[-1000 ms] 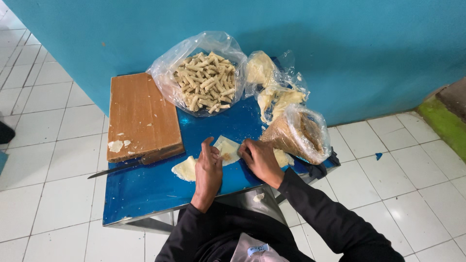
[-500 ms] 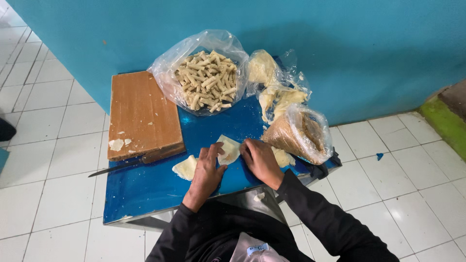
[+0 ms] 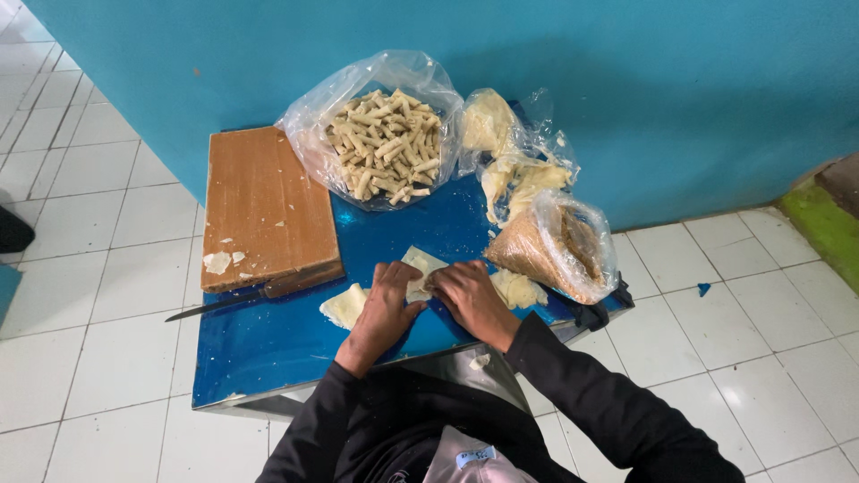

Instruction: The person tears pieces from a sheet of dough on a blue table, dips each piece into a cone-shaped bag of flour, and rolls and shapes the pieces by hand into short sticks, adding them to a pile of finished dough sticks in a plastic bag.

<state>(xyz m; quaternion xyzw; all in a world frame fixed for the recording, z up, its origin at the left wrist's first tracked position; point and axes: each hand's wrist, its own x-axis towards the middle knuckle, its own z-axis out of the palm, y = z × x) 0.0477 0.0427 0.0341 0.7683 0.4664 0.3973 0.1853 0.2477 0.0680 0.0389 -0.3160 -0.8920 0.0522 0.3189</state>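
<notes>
A teal wall (image 3: 626, 80) fills the back of the room, meeting a floor of white tiles (image 3: 116, 277) with a strip of green (image 3: 828, 224) at the far right. Against the wall stands a small blue bench (image 3: 268, 344), its top glossy and worn pale at the near edge. A wooden cutting board (image 3: 264, 206) lies on its left part, a few pale scraps on its near corner, and a dark-handled knife (image 3: 246, 298) rests along the board's front edge with its blade pointing left. At the back sits an open clear bag of pale rolled sticks (image 3: 385, 148); right of it a crumpled bag of pale sheets (image 3: 514, 165), then a bag of brown filling (image 3: 559, 246) at the right edge. At the front centre a pale dough sheet (image 3: 419, 266) lies on the bench, with the left hand (image 3: 386, 306) and right hand (image 3: 465, 293) close together, fingers pressed on it; whether they grip it cannot be told. Another pale sheet (image 3: 344, 306) lies just left of the left hand.
</notes>
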